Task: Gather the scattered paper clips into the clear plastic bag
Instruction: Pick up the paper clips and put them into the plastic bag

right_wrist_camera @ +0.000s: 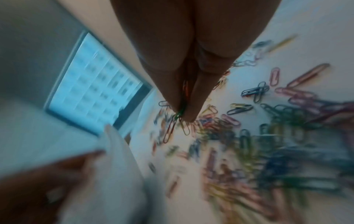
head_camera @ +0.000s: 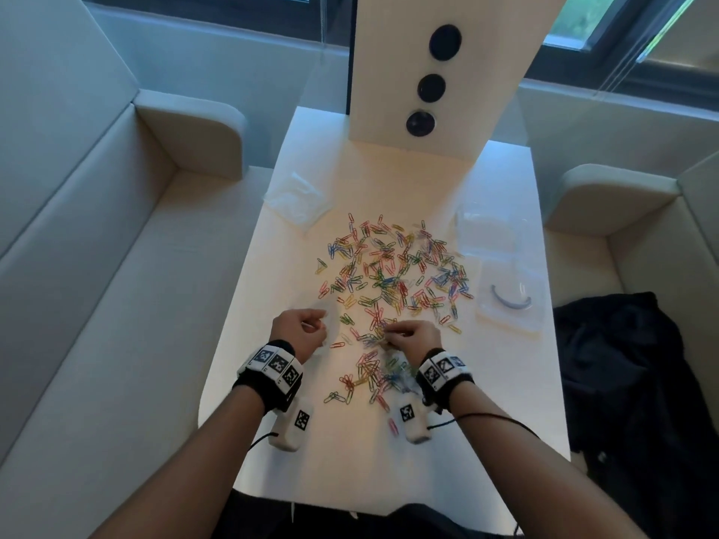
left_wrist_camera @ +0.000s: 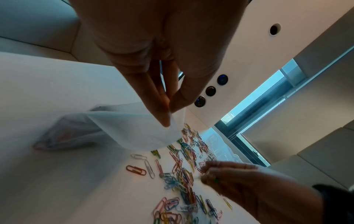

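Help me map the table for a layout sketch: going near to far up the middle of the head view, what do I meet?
Right hand pinching clips → spread of coloured paper clips → bare table → white upright panel with three dark round buttons.

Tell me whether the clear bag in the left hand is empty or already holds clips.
Holds some: the clear bag, pinched by the left hand, shows coloured clips through its lower corner.

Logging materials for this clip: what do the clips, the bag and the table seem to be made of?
Clips: likely wire with a glossy coloured coating; thin bent loops in many colours.
Bag: thin, soft, translucent plastic film; it creases where the left hand pinches it, and clips show through.
Table: smooth matte white top; the core cannot be told.
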A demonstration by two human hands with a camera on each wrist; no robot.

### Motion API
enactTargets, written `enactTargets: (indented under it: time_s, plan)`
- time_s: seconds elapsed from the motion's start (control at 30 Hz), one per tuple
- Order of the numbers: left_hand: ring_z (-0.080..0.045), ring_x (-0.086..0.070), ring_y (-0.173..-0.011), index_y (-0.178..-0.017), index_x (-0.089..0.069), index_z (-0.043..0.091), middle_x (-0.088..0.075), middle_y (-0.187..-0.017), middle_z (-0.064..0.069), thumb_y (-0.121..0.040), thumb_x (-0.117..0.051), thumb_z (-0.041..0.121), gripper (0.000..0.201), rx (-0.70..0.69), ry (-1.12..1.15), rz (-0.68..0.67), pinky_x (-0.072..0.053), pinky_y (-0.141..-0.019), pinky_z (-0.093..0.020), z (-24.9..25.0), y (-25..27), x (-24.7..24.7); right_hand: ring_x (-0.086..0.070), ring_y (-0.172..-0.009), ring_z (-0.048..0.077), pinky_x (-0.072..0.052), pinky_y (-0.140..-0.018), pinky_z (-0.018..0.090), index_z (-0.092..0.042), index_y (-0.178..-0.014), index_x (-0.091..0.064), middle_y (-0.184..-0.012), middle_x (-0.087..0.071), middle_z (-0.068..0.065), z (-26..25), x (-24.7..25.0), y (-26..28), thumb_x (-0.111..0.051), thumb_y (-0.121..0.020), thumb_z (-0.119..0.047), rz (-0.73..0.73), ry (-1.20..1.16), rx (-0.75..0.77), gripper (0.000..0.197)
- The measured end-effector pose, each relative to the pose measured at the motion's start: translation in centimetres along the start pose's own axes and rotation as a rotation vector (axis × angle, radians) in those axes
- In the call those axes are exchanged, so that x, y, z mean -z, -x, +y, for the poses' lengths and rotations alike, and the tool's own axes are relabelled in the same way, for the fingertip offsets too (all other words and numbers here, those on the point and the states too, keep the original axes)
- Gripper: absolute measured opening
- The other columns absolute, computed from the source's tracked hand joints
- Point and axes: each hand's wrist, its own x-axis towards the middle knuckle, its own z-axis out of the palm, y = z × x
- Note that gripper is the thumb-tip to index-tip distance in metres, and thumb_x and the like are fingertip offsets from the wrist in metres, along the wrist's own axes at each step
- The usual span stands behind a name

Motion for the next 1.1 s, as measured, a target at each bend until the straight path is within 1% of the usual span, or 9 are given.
enactTargets:
  time_s: [0.1, 0.17, 0.27, 0.43, 0.6, 0.77, 0.87, 1.0, 1.1]
  plan:
    - [-0.019, -0.07, -0.067, -0.112, -0.07, 0.01, -0.072, -0.086, -0.009, -0.081, -0.069, 0.003, 0.031, -0.01, -0.011, -0.012, -0.057, -0.068, -0.021, 0.3, 0.1, -0.9, -0.071, -0.095, 0.034, -0.056, -0.092, 0.041, 0.004, -0.097, -0.072, -0.098, -0.072, 0.023, -1.3, 1.1, 0.6, -0.07, -0.081, 0.005, -0.064, -0.532, -0.111, 0.017]
    - [-0.021, -0.071, -0.069, -0.112, -0.069, 0.008, -0.072, -0.086, -0.01, -0.081, -0.068, 0.002, 0.032, -0.017, -0.01, -0.017, -0.059, -0.071, -0.025, 0.7, 0.1, -1.4, -0.07, -0.093, 0.034, -0.058, -0.087, 0.036, 0.013, -0.105, -0.065, -0.101, -0.069, 0.026, -2.7, 1.1, 1.1, -0.065, -0.082, 0.011, -0.132, -0.777, -0.115, 0.023]
    - [-0.022, -0.071, -0.071, -0.113, -0.069, 0.006, -0.071, -0.087, -0.009, -0.081, -0.068, 0.002, 0.032, -0.036, -0.017, -0.023, -0.06, -0.073, -0.028, 1.4, 0.2, -2.2, -0.072, -0.081, 0.024, -0.06, -0.077, 0.026, 0.017, -0.11, -0.061, -0.095, -0.069, 0.021, -4.2, 0.1, 1.8, -0.06, -0.085, 0.011, -0.21, -0.86, -0.108, 0.025]
    - [-0.018, -0.071, -0.074, -0.113, -0.069, 0.01, -0.072, -0.086, -0.005, -0.081, -0.068, 0.006, 0.033, -0.075, -0.043, -0.03, -0.056, -0.075, -0.023, 2.6, 0.5, -2.7, -0.069, -0.085, 0.027, -0.06, -0.074, 0.024, 0.012, -0.105, -0.063, -0.1, -0.067, 0.023, -5.0, -2.4, 2.0, -0.053, -0.091, 0.011, -0.225, -0.757, -0.165, 0.018]
    - [-0.015, -0.071, -0.074, -0.11, -0.071, 0.014, -0.074, -0.084, -0.004, -0.077, -0.069, 0.007, 0.034, -0.107, -0.073, -0.011, -0.057, -0.075, -0.024, 3.0, 0.7, -2.5, -0.067, -0.092, 0.03, -0.059, -0.079, 0.026, 0.017, -0.118, -0.056, -0.113, -0.062, 0.031, -5.7, -3.0, 1.7, -0.038, -0.087, 0.021, -0.285, -0.689, -0.216, 0.036]
    - [-0.018, -0.071, -0.075, -0.109, -0.072, 0.011, -0.072, -0.087, -0.005, -0.077, -0.074, 0.012, 0.032, -0.114, -0.062, -0.048, -0.06, -0.079, -0.034, 3.1, 0.7, -2.7, -0.069, -0.098, 0.031, -0.055, -0.093, 0.043, 0.001, -0.107, -0.071, -0.101, -0.072, 0.018, -5.8, -3.3, 1.5, -0.067, -0.079, 0.007, -0.236, -0.199, -0.073, 0.029]
    - [-0.019, -0.071, -0.074, -0.108, -0.072, 0.011, -0.073, -0.086, -0.005, -0.078, -0.073, 0.012, 0.031, -0.116, -0.048, -0.053, -0.06, -0.079, -0.037, 3.1, 0.8, -2.8, -0.073, -0.084, 0.021, -0.06, -0.082, 0.038, -0.007, -0.097, -0.075, -0.089, -0.075, 0.011, -5.9, -3.3, 1.4, -0.077, -0.078, -0.009, -0.165, -0.07, -0.037, 0.019]
    - [-0.019, -0.071, -0.077, -0.109, -0.072, 0.011, -0.072, -0.086, -0.003, -0.077, -0.071, 0.007, 0.033, -0.112, -0.049, -0.051, -0.06, -0.081, -0.035, 3.2, 0.9, -2.9, -0.067, -0.062, 0.011, -0.054, -0.055, 0.014, -0.005, -0.099, -0.073, -0.086, -0.073, 0.009, -6.3, -3.0, 1.8, -0.074, -0.083, -0.012, -0.099, 0.077, -0.005, 0.018]
    - [-0.018, -0.071, -0.076, -0.109, -0.072, 0.012, -0.072, -0.085, -0.002, -0.078, -0.069, 0.007, 0.031, -0.116, -0.05, -0.052, -0.059, -0.081, -0.033, 3.1, 0.9, -2.9, -0.069, -0.07, 0.015, -0.058, -0.063, 0.022, -0.007, -0.102, -0.073, -0.092, -0.074, 0.012, -6.8, -3.2, 1.7, -0.068, -0.085, -0.01, -0.126, 0.166, -0.017, 0.017]
